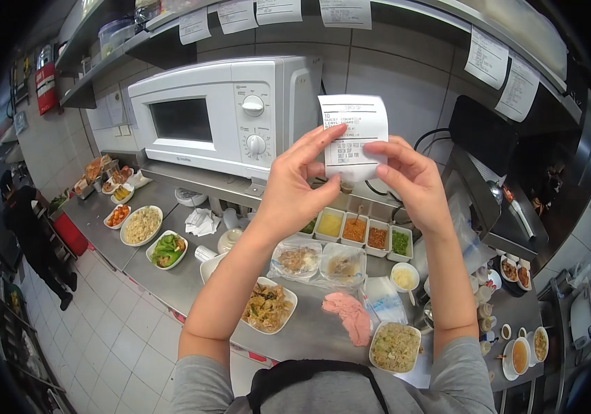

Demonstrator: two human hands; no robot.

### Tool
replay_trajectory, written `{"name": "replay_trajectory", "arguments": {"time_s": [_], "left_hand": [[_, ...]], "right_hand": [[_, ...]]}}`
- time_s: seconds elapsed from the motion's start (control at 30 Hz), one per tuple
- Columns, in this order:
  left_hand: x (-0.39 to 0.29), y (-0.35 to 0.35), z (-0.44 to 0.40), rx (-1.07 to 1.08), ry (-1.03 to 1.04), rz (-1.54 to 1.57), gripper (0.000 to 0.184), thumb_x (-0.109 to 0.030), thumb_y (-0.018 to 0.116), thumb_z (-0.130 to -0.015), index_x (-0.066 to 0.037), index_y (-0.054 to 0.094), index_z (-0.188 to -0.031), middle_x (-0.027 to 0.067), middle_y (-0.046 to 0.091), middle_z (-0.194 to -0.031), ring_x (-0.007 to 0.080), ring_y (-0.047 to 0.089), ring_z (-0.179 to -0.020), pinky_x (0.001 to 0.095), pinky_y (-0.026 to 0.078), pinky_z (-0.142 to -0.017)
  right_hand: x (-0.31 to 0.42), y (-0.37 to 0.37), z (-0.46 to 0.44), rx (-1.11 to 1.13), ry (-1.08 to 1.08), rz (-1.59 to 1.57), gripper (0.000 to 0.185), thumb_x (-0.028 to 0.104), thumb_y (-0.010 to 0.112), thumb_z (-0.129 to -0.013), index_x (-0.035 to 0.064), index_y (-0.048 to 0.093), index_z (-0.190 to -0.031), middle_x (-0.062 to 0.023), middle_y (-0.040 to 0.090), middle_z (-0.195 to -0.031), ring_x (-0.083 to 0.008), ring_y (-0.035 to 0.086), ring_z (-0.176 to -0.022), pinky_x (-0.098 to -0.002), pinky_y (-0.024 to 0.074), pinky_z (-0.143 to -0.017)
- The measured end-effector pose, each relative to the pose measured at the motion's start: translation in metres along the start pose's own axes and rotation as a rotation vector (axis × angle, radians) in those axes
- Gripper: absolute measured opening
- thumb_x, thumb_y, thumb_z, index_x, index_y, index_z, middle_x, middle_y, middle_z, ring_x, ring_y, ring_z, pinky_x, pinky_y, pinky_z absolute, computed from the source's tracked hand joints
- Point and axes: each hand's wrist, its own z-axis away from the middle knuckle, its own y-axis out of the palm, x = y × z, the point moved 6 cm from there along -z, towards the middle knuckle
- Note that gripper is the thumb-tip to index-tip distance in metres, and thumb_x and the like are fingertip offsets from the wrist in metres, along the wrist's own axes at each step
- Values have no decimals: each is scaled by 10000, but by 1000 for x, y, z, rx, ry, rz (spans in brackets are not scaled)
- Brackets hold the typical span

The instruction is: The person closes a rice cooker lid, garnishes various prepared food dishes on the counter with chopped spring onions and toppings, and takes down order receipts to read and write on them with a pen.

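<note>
Observed a narrow white printed paper receipt (354, 135) held up, roughly upright, above a row of small white rectangular containers (353, 243) and, in view, just right of a white boxy microwave oven (202, 124). Pinched along its left side by the bare left hand (300, 176), along its right by the bare right hand (414, 181). Likely risks: misreading, from fingers covering print; tearing, from uneven pull; dropping into open food, from slackened fingers.

Your fingers (323, 138) cover parts of the receipt (354, 114), and some of its print is too small to read. Your left forearm (240, 265) hides part of a white bowl (293, 300); the top edge clips a hanging slip (278, 10), its print too tiny for you to make out.
</note>
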Motion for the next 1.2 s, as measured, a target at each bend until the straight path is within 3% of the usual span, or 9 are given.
{"name": "replay_trajectory", "arguments": {"time_s": [0.27, 0.43, 0.53, 0.6, 0.67, 0.8, 1.0, 1.1, 1.2], "left_hand": [[19, -7, 8, 35, 15, -16, 472, 49, 593, -753, -45, 531, -1212, 99, 476, -1224, 122, 532, -989, 237, 461, -799], [16, -17, 49, -57, -174, 101, 533, 102, 564, -739, 62, 433, -1253, 140, 408, -1294, 216, 533, -1070, 301, 473, -869], [39, -13, 111, -59, -430, 288, 696, 133, 548, -715, 60, 266, -1347, 183, 424, -1301, 216, 565, -1028, 303, 488, -846], [82, -6, 179, 93, -653, 185, 719, 142, 545, -719, 28, 251, -1366, 161, 430, -1302, 161, 585, -974, 256, 489, -810], [116, 24, 243, 73, -901, 458, 731, 145, 550, -725, -2, 255, -1377, 134, 438, -1301, 114, 592, -925, 217, 482, -755], [149, 49, 311, 64, -1016, 339, 706, 127, 559, -745, -29, 280, -1374, 99, 459, -1273, 127, 585, -947, 224, 473, -767], [142, 38, 275, -9, -888, 255, 687, 113, 562, -757, -35, 290, -1370, 105, 383, -1316, 116, 592, -920, 212, 475, -736], [131, 30, 249, -2, -789, 129, 676, 112, 564, -754, -33, 307, -1363, 116, 286, -1385, 99, 595, -896, 199, 477, -710], [127, 33, 235, -69, -696, 96, 673, 112, 563, -755, -36, 311, -1362, 120, 286, -1388, 98, 593, -901, 196, 481, -702]], "right_hand": [[-8, 2, 14, 51, 53, 33, 267, 8, 523, -842, -16, 580, -1101, -43, 521, -1095, -127, 516, -998, -264, 423, -858], [-37, -3, 57, -30, 254, -211, 284, 76, 553, -845, -3, 564, -1118, -64, 568, -1101, -138, 561, -963, -259, 441, -837], [-117, -8, 120, 69, 559, -23, 256, 76, 541, -849, 11, 584, -1093, -68, 629, -974, -126, 604, -847, -250, 476, -763], [-179, -1, 181, 459, 803, 376, 247, 127, 559, -823, -11, 612, -1020, -121, 649, -928, -182, 626, -802, -284, 494, -740], [-218, 4, 241, 665, 912, 807, 258, 194, 565, -792, -11, 634, -932, -176, 647, -906, -276, 634, -810, -355, 504, -736], [-255, -4, 306, 457, 1267, 1075, 233, 230, 581, -729, 68, 657, -878, -169, 642, -909, -333, 613, -874, -404, 493, -758], [-257, -19, 302, 292, 1059, 1005, 199, 212, 594, -733, 39, 633, -821, -147, 645, -827, -291, 637, -769, -382, 498, -672], [-216, -35, 269, -83, 865, 664, 178, 174, 555, -774, 8, 585, -832, -121, 624, -763, -235, 617, -652, -330, 482, -599], [-173, -35, 255, -569, 577, -144, 143, 120, 529, -822, -19, 549, -849, -84, 598, -746, -187, 583, -590, -290, 469, -578]]}}
